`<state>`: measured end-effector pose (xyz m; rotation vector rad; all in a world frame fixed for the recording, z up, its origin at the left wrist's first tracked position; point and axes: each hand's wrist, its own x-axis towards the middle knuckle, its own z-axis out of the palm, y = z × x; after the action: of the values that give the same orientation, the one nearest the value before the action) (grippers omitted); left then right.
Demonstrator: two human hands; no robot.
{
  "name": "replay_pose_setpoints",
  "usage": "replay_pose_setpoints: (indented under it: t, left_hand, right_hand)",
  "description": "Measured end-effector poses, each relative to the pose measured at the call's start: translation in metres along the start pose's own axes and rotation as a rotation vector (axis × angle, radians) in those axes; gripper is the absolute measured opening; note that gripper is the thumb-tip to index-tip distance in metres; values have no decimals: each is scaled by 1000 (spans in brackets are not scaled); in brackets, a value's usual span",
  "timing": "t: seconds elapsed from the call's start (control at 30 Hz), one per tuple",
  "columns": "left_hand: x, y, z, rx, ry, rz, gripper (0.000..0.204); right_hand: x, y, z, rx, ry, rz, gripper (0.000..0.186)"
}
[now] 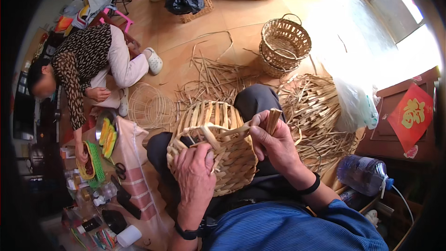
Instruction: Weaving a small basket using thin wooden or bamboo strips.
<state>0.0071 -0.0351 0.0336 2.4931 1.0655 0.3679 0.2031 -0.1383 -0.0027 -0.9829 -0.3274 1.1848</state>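
A half-woven straw basket point(234, 169) rests tilted in my lap, its weave thick and pale. My left hand point(196, 172) is closed on the basket's rim, fingers bent over the edge. To its right, my right hand point(278, 146) pinches a flat brown plant strip point(274, 120), whose end sticks up past the fingers. A length of strip point(234, 132) runs from the basket rim to my right fingertips. What lies under my left fingers is hidden.
Loose dried stalks point(316, 107) lie in heaps ahead and right. Beyond stand a handled basket point(283, 42) and a wire frame point(148, 107). At left, a person point(83, 60) reaches into a green basket point(95, 162) beside scissors point(121, 171). A water jug point(362, 174) sits right.
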Motion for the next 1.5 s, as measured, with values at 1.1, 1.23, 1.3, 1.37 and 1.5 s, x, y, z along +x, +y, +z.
replay_pose_setpoints:
  t: [1.1, 1.23, 1.3, 1.37, 1.5]
  left_hand:
    - [9, -12, 1, -186, 79, 271, 44]
    - [11, 0, -1, -64, 9, 234, 51]
    - [11, 5, 2, -32, -4, 230, 49]
    - [12, 6, 3, 2, -2, 239, 44]
    - [8, 3, 9, -165, 19, 200, 32]
  right_hand:
    - [-7, -95, -95, 188, 501, -521, 35]
    - [-15, -70, -130, -370, 159, -262, 19]
    - [-17, -54, -103, -483, -228, -143, 20]
    - [-29, -35, -63, -469, -67, -47, 33]
    - [-22, -17, -23, -556, -108, -453, 20]
